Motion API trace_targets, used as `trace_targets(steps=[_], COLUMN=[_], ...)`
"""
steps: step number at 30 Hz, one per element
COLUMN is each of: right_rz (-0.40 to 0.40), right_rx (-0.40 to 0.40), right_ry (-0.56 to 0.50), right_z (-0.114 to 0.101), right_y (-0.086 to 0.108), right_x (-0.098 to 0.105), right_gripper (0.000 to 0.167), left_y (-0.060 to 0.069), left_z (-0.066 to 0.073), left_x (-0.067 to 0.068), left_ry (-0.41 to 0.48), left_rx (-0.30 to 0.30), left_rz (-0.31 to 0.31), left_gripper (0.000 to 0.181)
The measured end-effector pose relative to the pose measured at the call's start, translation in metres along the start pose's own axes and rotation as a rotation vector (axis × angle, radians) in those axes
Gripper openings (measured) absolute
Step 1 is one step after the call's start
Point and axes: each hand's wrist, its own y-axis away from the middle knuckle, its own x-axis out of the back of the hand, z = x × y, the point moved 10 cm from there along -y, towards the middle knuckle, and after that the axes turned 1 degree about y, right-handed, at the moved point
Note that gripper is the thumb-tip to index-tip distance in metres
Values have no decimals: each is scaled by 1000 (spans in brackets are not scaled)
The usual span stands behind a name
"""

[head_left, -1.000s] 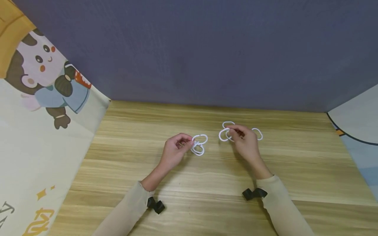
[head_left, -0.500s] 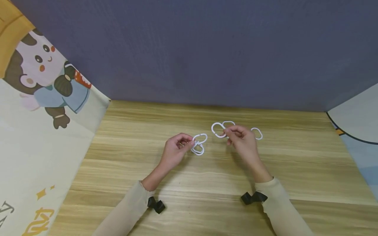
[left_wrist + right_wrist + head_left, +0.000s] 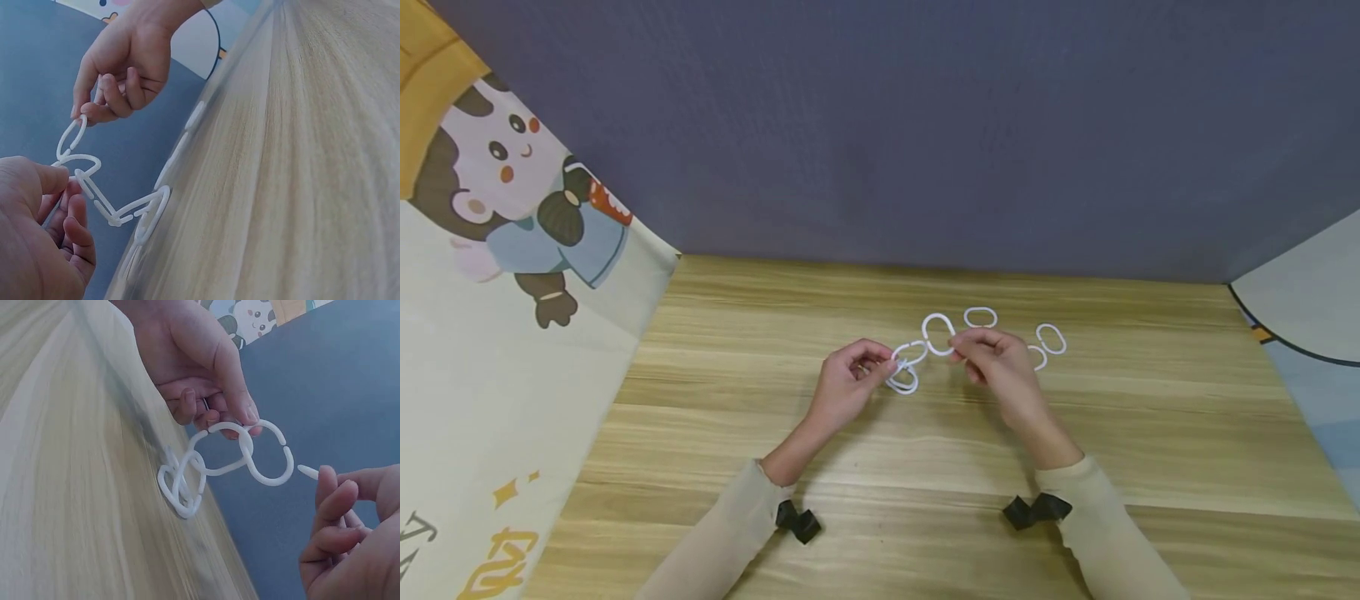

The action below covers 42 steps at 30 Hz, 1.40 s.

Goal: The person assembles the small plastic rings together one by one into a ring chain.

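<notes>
On wood-grain counter (image 3: 880,517): three white plastic ovals (image 3: 981,309), one behind right hand (image 3: 1002,367), two to right. Linked white plastic ovals (image 3: 903,364) at left hand (image 3: 848,379); single white plastic oval (image 3: 937,316) just rightward.

Head view is evenly lit, soft shadows on the table (image 3: 895,517); left wrist view shows haze, blurring toward three o'clock.

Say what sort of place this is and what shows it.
Probably a staged tabletop work booth; the wider room is out of view. A wood-grain table has a plain dark backdrop along its far edge and a cartoon-printed panel on the left.
</notes>
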Motion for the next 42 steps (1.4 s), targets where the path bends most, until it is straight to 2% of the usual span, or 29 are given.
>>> trace_targets(steps=[8,15,19,24,27,30,33,37,42], right_rz=[-48,-96,-91,-38,-18,-33,-64,-77,-93], right_rx=[-23,-17,-12,-15,-28,-47,-54,-51,-39], right_ry=[34,89,77,56,69,85,100,117,139], right_z=[1,3,3,3,5,8,11,12,11], right_y=[4,5,2,-3,-6,-5,-4,-4,-4], right_x=[-15,-23,-20,-9,-3,-1,-2,-1,-1], right_gripper=[8,15,14,6,8,7,14,24,25], left_y=[2,2,0,-2,-4,-4,-4,-4,-5], left_z=[1,2,2,1,1,1,1,1,-2], left_x=[0,-1,0,3,3,3,4,5,6], left_ry=[-4,-5,-13,-9,1,11,15,18,21], left_rx=[-22,-30,-22,-15,-20,-24,-25,-19,-5], left_rz=[-18,-26,-8,21,30,34,41,44,46], left_gripper=[10,9,9,8,9,9,9,9,9])
